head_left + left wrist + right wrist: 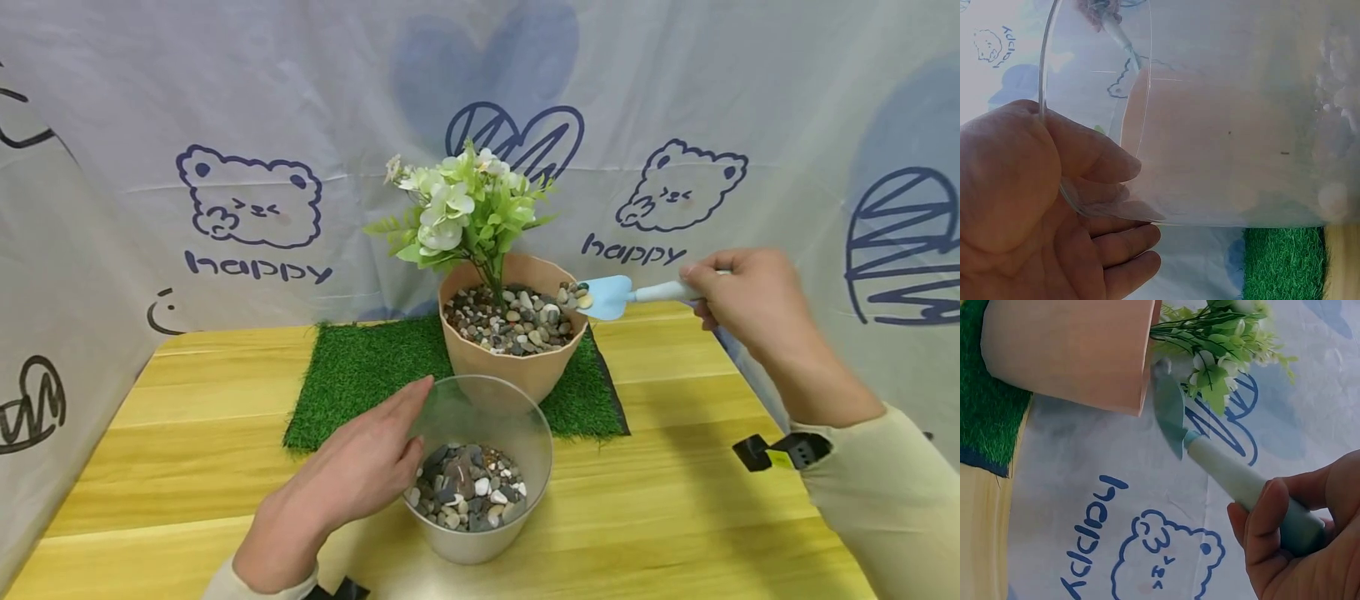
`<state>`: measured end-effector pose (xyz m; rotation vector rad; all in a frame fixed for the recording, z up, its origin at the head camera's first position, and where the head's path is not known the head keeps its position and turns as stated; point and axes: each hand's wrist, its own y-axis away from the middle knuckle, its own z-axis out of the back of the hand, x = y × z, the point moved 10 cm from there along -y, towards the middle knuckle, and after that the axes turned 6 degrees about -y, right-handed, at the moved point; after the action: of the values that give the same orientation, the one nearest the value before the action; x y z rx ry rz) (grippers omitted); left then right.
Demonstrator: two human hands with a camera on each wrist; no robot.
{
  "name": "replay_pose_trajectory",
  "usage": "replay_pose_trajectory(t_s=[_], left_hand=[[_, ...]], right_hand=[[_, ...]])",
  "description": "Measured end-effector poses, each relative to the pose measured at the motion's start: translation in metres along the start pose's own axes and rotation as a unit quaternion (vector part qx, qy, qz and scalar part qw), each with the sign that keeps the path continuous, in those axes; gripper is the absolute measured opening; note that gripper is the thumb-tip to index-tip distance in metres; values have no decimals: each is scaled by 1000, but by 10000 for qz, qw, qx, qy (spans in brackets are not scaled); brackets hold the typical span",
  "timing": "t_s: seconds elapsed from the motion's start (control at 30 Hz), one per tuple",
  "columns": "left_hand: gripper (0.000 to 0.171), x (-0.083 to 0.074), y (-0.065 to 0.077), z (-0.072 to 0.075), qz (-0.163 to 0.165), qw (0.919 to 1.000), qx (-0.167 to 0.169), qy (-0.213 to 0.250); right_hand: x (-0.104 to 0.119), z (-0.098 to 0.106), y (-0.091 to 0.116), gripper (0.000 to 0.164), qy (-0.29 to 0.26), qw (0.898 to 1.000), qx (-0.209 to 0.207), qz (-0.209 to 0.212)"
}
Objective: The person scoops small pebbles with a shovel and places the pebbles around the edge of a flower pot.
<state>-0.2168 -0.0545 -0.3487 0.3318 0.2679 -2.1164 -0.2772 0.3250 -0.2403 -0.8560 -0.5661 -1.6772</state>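
Observation:
My right hand (pixel 757 321) grips the pale handle of a small light-blue trowel (pixel 609 297). Several pebbles (pixel 573 296) lie on its blade, which reaches over the right rim of a peach flowerpot (pixel 498 367). In the pot, white flowers with green leaves (pixel 465 208) stand upright among stones (pixel 525 325). Nearer to me is a clear plastic tub (pixel 480 546) with grey, white and brown stones (pixel 468 492) at its bottom. My left hand (pixel 352 467) holds the tub's left rim, thumb inside and fingers outside, as the left wrist view (pixel 1041 200) shows.
Under the flowerpot lies a green artificial-grass mat (pixel 352 375) on a yellow wood-grain table (pixel 202 417). A pale cloth (pixel 315 108) with blue bear and heart drawings hangs close behind the table and along its sides.

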Motion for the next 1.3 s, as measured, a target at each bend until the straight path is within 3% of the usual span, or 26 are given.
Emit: replay_pose_trajectory(t_s=[0.27,0.6,0.77,0.97,1.3], left_hand=[[70,1,0,-1,6,10000,37,41],[71,1,0,-1,39,9999,61,115],[71,1,0,-1,36,9999,58,108],[71,3,0,-2,70,9999,74,113],[70,2,0,-2,67,9999,88,121]], right_hand=[[12,2,0,45,821,9953,-379,340],[24,8,6,41,1226,9890,-570,606],[38,9,14,37,1580,9796,-705,1019],[54,6,22,35,1917,9682,-748,1424],[64,-2,29,37,2134,9617,-654,1594]])
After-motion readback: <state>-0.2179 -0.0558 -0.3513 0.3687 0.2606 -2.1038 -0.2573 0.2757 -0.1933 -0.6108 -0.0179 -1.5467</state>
